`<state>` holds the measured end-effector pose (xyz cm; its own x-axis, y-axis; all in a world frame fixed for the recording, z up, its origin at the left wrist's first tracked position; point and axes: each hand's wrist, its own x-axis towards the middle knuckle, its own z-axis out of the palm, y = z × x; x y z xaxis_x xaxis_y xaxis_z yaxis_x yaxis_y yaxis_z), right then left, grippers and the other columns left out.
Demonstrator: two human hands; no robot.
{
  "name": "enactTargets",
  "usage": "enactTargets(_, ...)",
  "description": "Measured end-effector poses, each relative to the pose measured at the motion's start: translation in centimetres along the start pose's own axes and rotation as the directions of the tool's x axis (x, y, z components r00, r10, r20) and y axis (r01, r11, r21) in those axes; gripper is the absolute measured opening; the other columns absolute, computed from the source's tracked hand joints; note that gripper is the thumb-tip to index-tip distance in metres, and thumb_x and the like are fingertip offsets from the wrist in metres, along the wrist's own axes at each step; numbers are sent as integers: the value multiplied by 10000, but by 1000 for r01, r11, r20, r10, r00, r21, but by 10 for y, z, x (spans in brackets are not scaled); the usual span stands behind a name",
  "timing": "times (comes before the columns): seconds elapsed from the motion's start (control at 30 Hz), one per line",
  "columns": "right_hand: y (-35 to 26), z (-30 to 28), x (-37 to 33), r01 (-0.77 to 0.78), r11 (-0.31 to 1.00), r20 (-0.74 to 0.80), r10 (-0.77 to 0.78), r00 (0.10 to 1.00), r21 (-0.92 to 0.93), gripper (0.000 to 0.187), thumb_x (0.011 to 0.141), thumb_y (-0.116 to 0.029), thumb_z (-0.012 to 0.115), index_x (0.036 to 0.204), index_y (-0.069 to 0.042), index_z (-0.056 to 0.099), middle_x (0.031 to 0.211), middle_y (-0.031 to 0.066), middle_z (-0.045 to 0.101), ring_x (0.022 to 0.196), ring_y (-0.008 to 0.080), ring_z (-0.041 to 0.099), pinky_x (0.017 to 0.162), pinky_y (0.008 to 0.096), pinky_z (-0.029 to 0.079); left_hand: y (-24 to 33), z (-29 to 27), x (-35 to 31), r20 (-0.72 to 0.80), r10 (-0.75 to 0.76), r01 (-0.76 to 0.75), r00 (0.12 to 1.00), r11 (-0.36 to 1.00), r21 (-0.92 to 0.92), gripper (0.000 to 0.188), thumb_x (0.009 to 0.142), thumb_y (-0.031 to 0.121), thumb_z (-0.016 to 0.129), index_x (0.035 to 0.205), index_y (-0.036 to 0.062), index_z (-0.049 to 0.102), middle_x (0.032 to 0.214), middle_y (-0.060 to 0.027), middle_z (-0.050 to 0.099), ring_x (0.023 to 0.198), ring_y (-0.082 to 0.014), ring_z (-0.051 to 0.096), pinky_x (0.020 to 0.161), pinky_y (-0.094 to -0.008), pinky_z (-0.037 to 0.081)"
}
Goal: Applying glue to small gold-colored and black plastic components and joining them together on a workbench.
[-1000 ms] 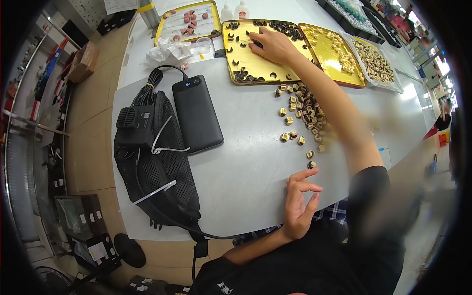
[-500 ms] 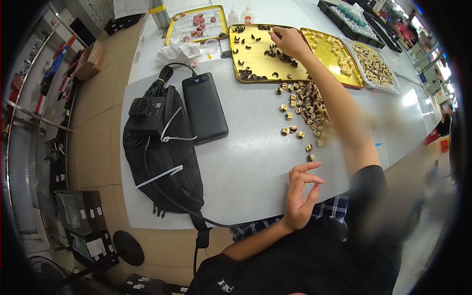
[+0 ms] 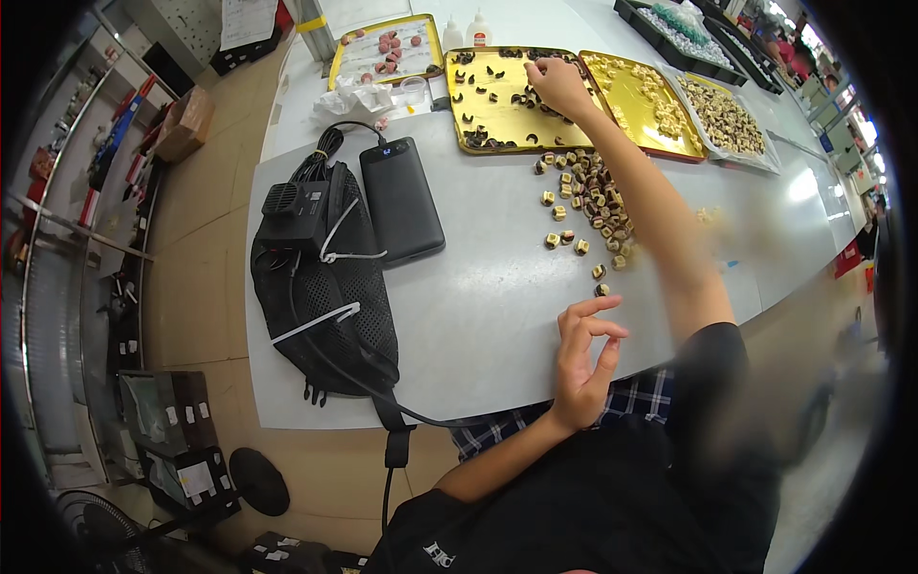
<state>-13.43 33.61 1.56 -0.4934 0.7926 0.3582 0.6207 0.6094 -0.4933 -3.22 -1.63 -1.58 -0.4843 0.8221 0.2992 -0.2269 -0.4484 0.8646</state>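
Observation:
My right hand (image 3: 557,84) reaches over a gold tray (image 3: 516,103) of small dark curved pieces (image 3: 494,140). Its fingers are pinched together at the tray's far side, and whatever they hold is hidden. Near the table's front edge my left hand (image 3: 580,371) is raised with its fingers bent and apart, holding nothing. Just beyond its fingertips, a pile of small dark-and-cream striped blocks (image 3: 601,201) spreads up to the tray, partly covered by my right forearm. Pale cream pieces (image 3: 660,105) lie in a second gold tray (image 3: 617,84) to the right.
A black power bank (image 3: 402,201) and a black mesh pouch (image 3: 335,297) with cables occupy the table's left side. Farther back are a tray of pink balls (image 3: 389,43), crumpled tissue (image 3: 354,98) and white bottles (image 3: 479,31). More striped blocks fill a bag-lined tray (image 3: 722,117) at right.
The view has shifted slightly. A dark piece showed by my right fingertips before; now the fingers are pinched and it is not visible. My left hand keeps its pose.

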Motion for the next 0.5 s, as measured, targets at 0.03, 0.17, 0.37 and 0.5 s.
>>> enactTargets(0.03,-2,0,-2,-12,999,7,12,1000,-41,362,862,-325,482,872,-10,661,767,173,655,761,321,637,742,396,496,0,-1,0,-1,-2,2,1000,1000,4,76,836,47,518,901,52,558,1199,-156,499,1117,-250,388,979,-366,276)
enactTargets(0.17,-10,-4,-8,12,999,9,-11,1000,-34,371,859,-321,477,864,2,660,750,177,654,759,331,636,751,404,497,-1,-3,2,63,37,-41,997,997,66,95,844,13,473,917,44,524,1217,-176,422,1118,-202,396,972,-336,284)
enactTargets(0.37,-5,-2,-6,38,999,-47,-37,998,13,368,858,-308,467,874,3,663,756,193,652,754,345,634,760,410,494,-1,-4,1,69,42,-48,997,995,85,89,846,20,478,916,46,526,1212,-166,433,1103,-201,400,970,-336,284)
enactTargets(0.5,-2,1,-9,26,999,-44,-24,999,36,363,857,-297,460,881,2,664,762,209,647,758,354,631,766,412,491,-1,-4,0,71,33,-39,997,996,85,86,847,22,481,914,47,527,1211,-164,435,1075,-192,406,960,-331,292)
